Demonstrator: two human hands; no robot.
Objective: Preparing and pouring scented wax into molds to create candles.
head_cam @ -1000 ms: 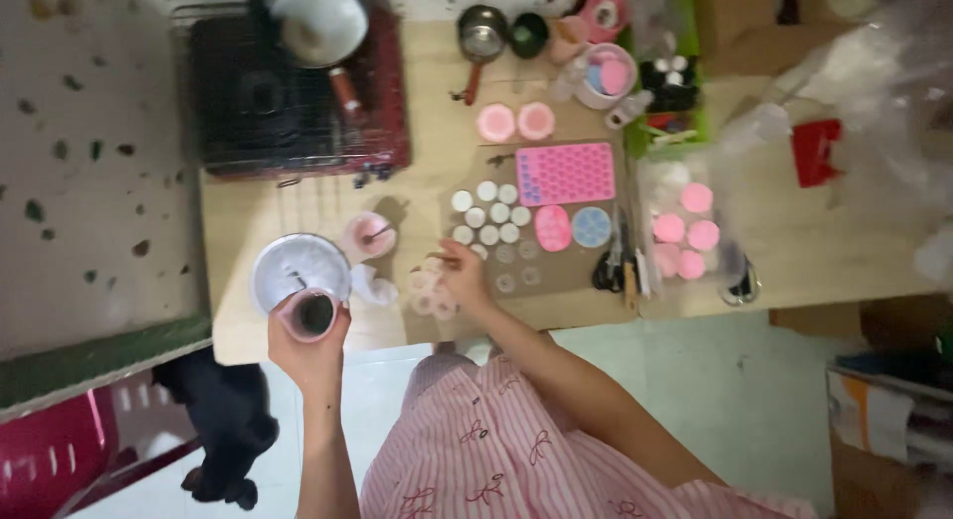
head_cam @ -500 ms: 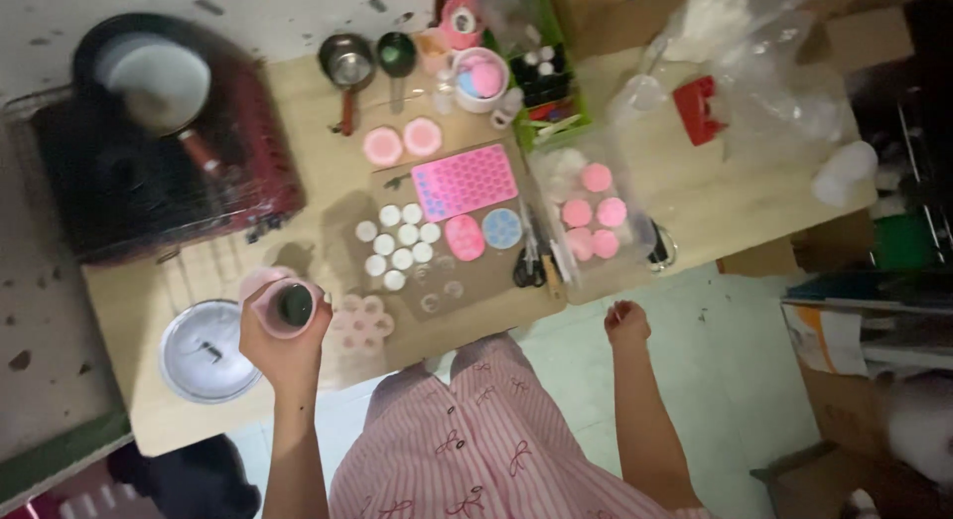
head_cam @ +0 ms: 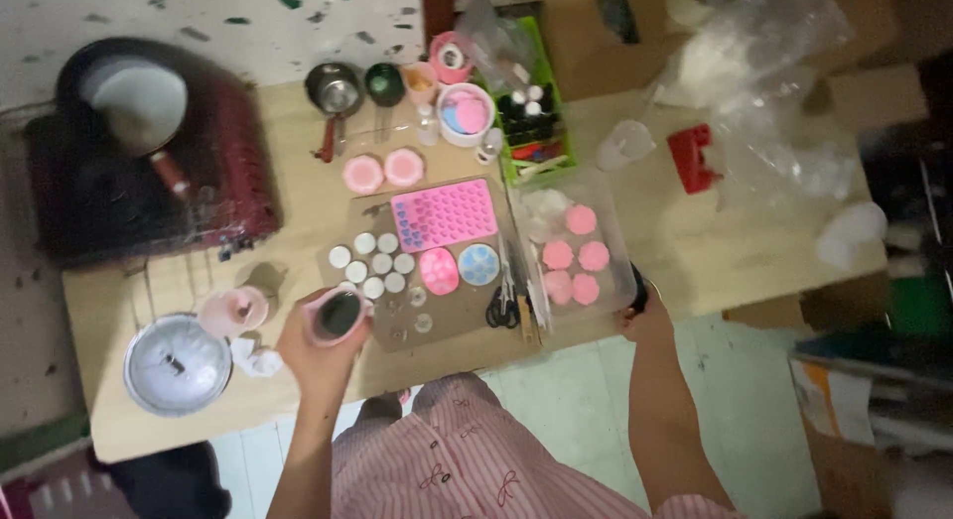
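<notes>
My left hand (head_cam: 320, 352) grips a small pink cup (head_cam: 336, 315) with dark liquid in it, held above the front of a brown mat (head_cam: 452, 321). Just beyond the cup lie several small round white-filled moulds (head_cam: 367, 261), a pink tray mould with many small cavities (head_cam: 443, 213), a pink oval mould (head_cam: 439, 270) and a round blue one (head_cam: 477, 264). My right hand (head_cam: 642, 319) rests at the table's front edge beside a clear box (head_cam: 615, 251) of pink flower shapes. Whether its fingers hold anything is hidden.
A dark red stove (head_cam: 149, 196) with a pan of white liquid (head_cam: 132, 93) stands back left. A round metal lid (head_cam: 177, 364) and pink cup (head_cam: 234, 310) sit front left. Scissors (head_cam: 503, 306), a green basket (head_cam: 528, 117), small pots (head_cam: 335, 87) and plastic bags (head_cam: 764, 72) crowd the right.
My left hand carried the dark-filled cup rightward from over the metal lid to the mat's front. My right hand left the small moulds and went to the table edge by the clear box.
</notes>
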